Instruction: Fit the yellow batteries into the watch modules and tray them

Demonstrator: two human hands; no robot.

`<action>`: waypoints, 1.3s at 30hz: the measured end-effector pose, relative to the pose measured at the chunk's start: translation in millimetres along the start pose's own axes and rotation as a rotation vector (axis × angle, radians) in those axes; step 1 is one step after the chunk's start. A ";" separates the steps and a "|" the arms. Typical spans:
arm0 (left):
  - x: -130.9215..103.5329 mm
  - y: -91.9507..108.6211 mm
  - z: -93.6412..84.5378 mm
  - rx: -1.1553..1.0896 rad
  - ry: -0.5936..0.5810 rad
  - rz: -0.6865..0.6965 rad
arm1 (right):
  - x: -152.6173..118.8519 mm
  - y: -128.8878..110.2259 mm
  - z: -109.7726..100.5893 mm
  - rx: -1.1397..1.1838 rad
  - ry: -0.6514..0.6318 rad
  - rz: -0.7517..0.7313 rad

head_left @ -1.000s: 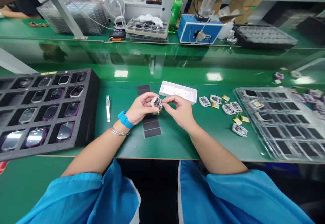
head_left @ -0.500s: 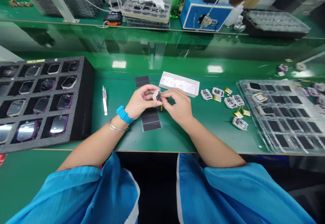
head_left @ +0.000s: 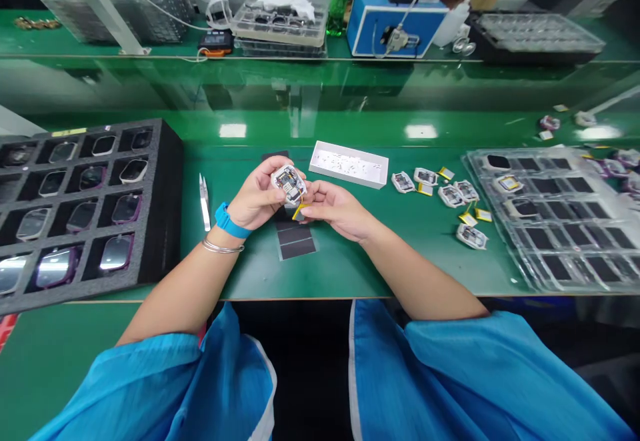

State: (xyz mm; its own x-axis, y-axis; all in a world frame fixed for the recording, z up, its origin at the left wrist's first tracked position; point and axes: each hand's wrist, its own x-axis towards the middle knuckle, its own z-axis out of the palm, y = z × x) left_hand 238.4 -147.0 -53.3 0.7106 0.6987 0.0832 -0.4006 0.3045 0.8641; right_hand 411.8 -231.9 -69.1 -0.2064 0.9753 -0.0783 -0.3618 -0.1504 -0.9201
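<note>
My left hand [head_left: 261,196] grips a white smartwatch case [head_left: 290,182] by its edge, its inside of circuit parts facing up toward me. A small yellow-edged battery [head_left: 300,211] hangs from the case on thin wires. Thumb and fingers of my right hand [head_left: 334,208] pinch that battery at the case's lower right. Under the hands lies a clear sheet with black rectangular pads [head_left: 296,241]. Just behind them sits a shallow white box [head_left: 349,164] holding many tiny dark-and-white pieces. Metal tweezers [head_left: 205,202] lie to the left of my left hand.
A black foam tray [head_left: 159,211] of watch faces stands at left. Several open white watch cases [head_left: 451,195] with batteries lie to the right, beside stacked clear trays [head_left: 540,271]. A shelf at the back carries a blue box-shaped machine [head_left: 373,18].
The watch case has turned from edge-on to show its open inside and moved slightly left. My right hand has shifted down onto the battery. The camera view has shifted a little.
</note>
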 end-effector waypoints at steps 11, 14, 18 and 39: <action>3.4 -2.9 -0.3 0.095 -0.015 -0.175 | -0.9 -16.9 -8.7 0.113 0.235 -0.126; 3.4 -7.0 3.4 0.110 -0.034 -0.246 | 0.0 -15.2 -7.5 0.090 0.224 -0.129; 2.5 -8.0 4.8 0.111 -0.048 -0.302 | 0.1 -14.0 -7.0 0.023 0.223 -0.155; 4.6 -23.1 17.1 0.175 0.136 -0.424 | 7.5 7.8 -14.3 -0.479 0.361 -0.343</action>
State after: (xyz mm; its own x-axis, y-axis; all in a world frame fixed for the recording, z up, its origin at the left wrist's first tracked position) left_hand 260.7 -161.9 -64.4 0.7035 0.6183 -0.3504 0.0203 0.4754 0.8796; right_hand 420.5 -223.5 -82.4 0.1935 0.9604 0.2006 0.1058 0.1828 -0.9774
